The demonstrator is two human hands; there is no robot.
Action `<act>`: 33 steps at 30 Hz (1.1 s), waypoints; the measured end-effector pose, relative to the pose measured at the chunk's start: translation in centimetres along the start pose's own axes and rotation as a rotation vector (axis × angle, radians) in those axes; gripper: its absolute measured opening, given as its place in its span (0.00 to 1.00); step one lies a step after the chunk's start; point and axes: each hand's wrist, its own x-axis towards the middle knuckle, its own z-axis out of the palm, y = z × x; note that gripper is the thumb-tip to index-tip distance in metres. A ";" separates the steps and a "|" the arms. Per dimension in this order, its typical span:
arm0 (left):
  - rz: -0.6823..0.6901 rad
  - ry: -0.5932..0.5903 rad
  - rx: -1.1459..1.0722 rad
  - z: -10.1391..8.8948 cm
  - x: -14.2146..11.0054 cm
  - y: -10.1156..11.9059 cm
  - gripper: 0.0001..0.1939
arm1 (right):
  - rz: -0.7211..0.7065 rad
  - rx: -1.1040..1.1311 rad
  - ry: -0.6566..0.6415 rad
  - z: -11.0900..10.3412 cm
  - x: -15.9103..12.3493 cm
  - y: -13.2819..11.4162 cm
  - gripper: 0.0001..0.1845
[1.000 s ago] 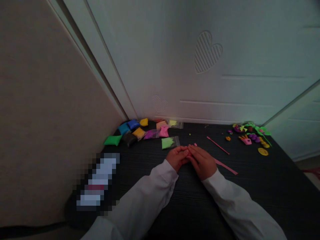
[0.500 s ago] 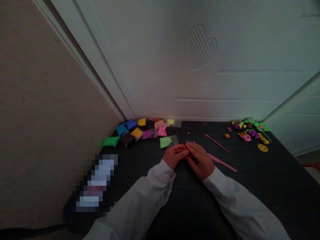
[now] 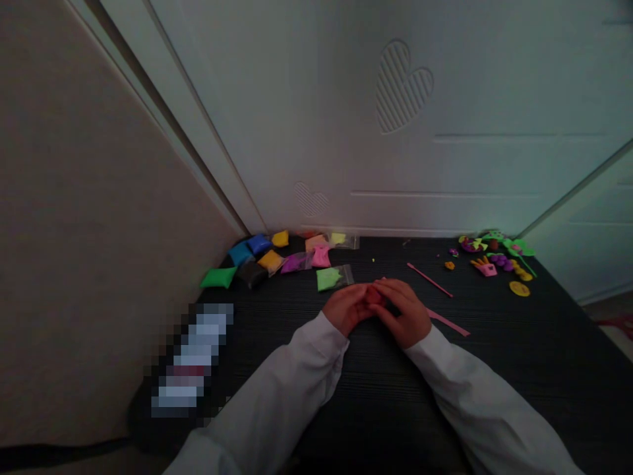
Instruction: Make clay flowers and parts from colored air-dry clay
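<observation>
A small lump of red modelling clay (image 3: 374, 295) sits between my two hands, above the middle of the dark table. My left hand (image 3: 346, 309) cups it from the left with curled fingers. From the right, my right hand (image 3: 403, 311) grips it between fingers and thumb. The fingers partly cover the clay, so its full shape is hidden. Just right of my right hand lies a flat pink clay knife (image 3: 450, 322), its near end behind the hand. A thin pink modelling stick (image 3: 429, 280) lies farther back. A bag of light green clay (image 3: 328, 278) rests behind my left hand.
Several clay packets, including a green one (image 3: 218, 278) and a purple one (image 3: 295, 262), line the back left of the table (image 3: 366, 409). Finished clay figures, among them a pink basket shape (image 3: 484, 267), stand back right. A pixelated phone-like screen (image 3: 192, 359) is at left.
My hands have parted slightly, and more of the red clay shows between them. My right hand has shifted a little to the right and turned. The camera view has tilted slightly.
</observation>
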 end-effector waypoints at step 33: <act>-0.055 0.085 -0.088 0.2 0.1 0.4 0.08 | 0.094 0.042 -0.021 -0.6 0.0 -1.0 0.18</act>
